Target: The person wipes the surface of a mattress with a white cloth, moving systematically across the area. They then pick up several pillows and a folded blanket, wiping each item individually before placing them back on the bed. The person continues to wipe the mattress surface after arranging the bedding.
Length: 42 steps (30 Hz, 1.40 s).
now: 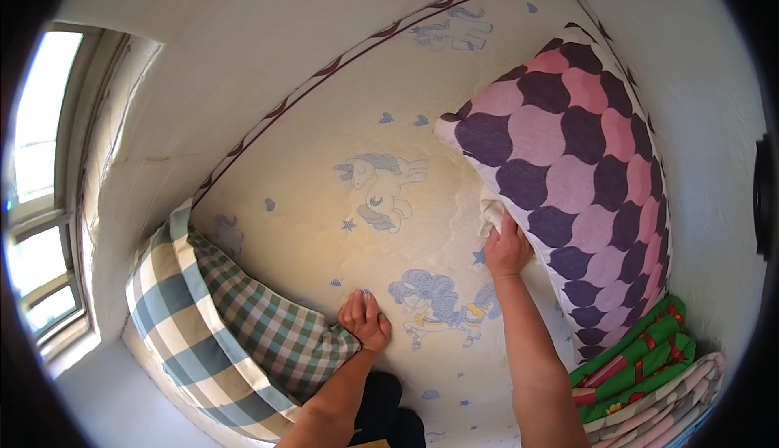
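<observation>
Beneath both hands lies a cream mattress (304, 223) printed with blue unicorns, hearts and stars. My left hand (365, 323) rests on it with fingers spread a little, touching the corner of a green checked pillow (274, 326). My right hand (508, 247) grips a white cloth (490, 209) at the edge of a large pillow (578, 162) with a pink and dark purple scalloped pattern. Part of the cloth is hidden by that pillow and by the hand.
A larger checked pillow (176, 308) lies at the left, below a window (42, 143). Folded quilts, one green (651, 357) and one grey and pink (669, 405), are stacked at the lower right. Walls (201, 83) border the mattress. The person's dark-clothed knees (389, 411) show at the bottom.
</observation>
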### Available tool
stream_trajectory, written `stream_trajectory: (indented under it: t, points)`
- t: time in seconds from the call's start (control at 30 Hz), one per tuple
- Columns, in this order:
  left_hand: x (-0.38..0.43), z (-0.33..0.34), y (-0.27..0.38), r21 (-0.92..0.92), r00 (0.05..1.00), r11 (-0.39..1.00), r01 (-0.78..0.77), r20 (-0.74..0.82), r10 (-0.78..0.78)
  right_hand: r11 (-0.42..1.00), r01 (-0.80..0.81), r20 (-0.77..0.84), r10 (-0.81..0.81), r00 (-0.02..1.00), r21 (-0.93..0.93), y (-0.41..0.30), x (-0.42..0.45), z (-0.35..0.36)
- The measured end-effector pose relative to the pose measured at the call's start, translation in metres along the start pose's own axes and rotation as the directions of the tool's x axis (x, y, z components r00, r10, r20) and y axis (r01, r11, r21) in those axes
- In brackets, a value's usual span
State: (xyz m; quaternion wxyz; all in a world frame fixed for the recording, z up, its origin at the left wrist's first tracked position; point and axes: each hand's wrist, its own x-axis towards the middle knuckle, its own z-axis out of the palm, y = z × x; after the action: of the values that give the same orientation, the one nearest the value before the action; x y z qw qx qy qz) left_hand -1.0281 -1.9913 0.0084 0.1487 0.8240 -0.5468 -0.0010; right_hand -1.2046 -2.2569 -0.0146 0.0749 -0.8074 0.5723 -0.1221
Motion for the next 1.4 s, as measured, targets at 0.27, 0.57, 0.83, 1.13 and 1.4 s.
stream_trajectory:
  t: [0.27, 0.57, 0.83, 1.13, 1.4]
  points:
    - [0.003, 0.0, 0.0, 0.008, 0.997, 1.0, 0.014, -0.072, -0.013, 0.998, 0.005, -0.061, -0.001, 0.998, 0.06, -0.003, 0.006, 0.003]
    - [-0.003, 0.007, 0.0, -0.005, 0.989, 1.0, 0.009, -0.147, -0.01, 0.998, 0.055, -0.173, -0.05, 0.984, 0.025, -0.005, 0.01, -0.002]
    - [0.003, 0.01, 0.01, -0.003, 0.983, 0.999, -0.036, -0.181, 0.035, 0.998, 0.044, 0.101, -0.039, 0.994, -0.049, -0.029, -0.063, -0.042]
    - [0.058, -0.12, 0.079, -0.255, 0.548, 0.808, 0.531, 0.831, -0.098, 0.975, -0.004, 0.487, -0.108, 0.867, 0.223, -0.094, -0.338, -0.135]
    - [0.074, -0.336, -0.215, 0.01, 0.915, 0.96, 0.28, -0.305, -0.264, 0.669, -0.469, 0.779, -0.275, 0.564, 0.576, -0.165, -0.367, -0.214]
